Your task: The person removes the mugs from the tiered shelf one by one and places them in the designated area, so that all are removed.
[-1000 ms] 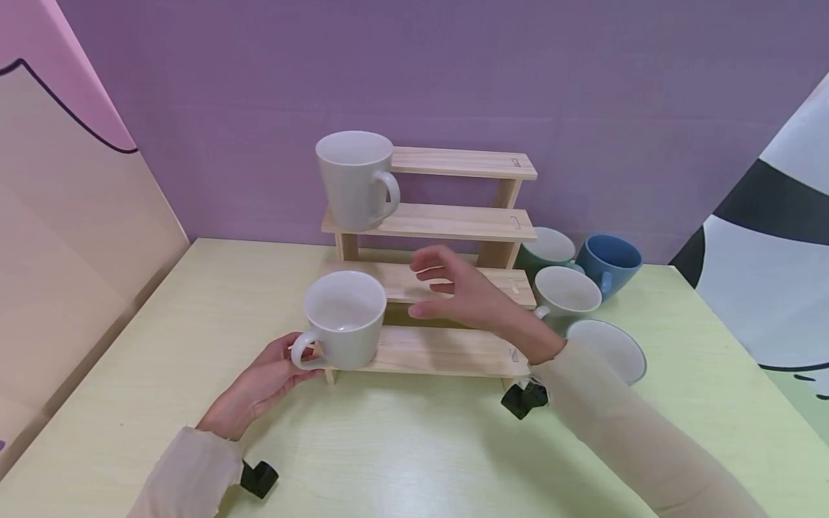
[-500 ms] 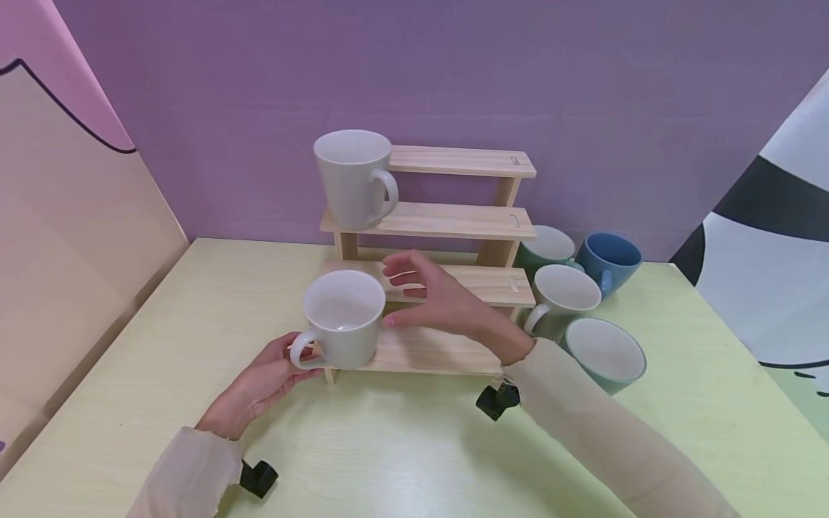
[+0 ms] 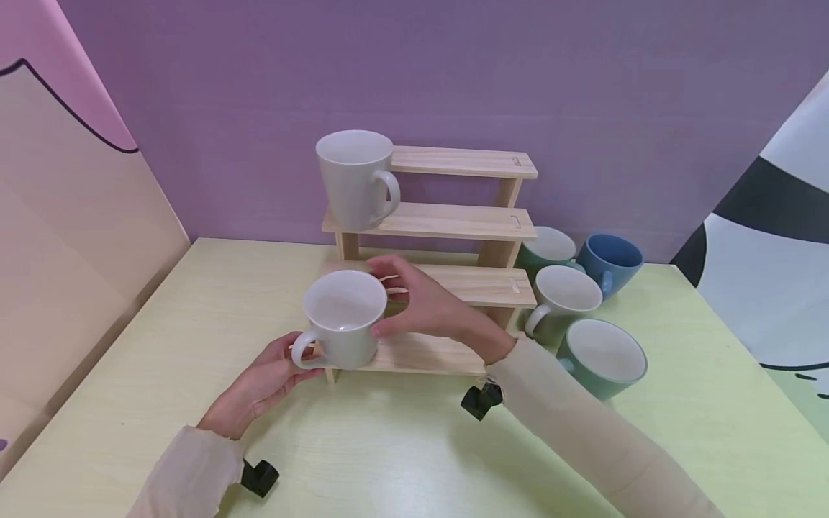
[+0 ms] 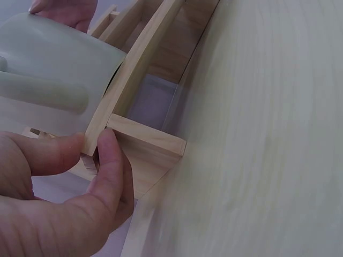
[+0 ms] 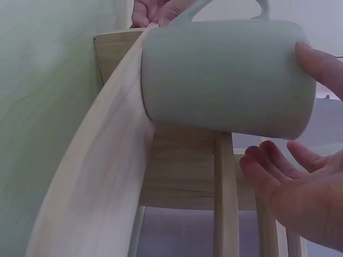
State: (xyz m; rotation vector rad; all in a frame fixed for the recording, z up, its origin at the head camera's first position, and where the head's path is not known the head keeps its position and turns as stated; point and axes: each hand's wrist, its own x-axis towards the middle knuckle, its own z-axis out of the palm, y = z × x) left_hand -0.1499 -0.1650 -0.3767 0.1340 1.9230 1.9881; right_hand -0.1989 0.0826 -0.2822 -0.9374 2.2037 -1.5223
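Observation:
A white mug (image 3: 343,320) stands upright on the bottom step of a stepped wooden rack (image 3: 447,355), its handle towards the lower left. In the head view my left hand (image 3: 255,385) is beside that handle. The left wrist view shows its thumb and fingers (image 4: 110,160) pinching the end of the rack's bottom board (image 4: 126,80). My right hand (image 3: 424,306) is at the mug's right side. In the right wrist view its thumb (image 5: 319,64) touches the mug (image 5: 225,75) near the rim, while the loosely bent fingers (image 5: 268,166) stay apart from it.
Another white mug (image 3: 356,180) stands higher on the rack's left side. Right of the rack are a blue mug (image 3: 612,262), two green mugs, one nearer (image 3: 602,367) and one behind (image 3: 547,248), and a greyish mug (image 3: 563,302). A purple backdrop (image 3: 453,72) rises behind.
My right hand has moved left along the rack to the white mug on the bottom step, uncovering the nearer green mug. My left hand and both white mugs have stayed in place.

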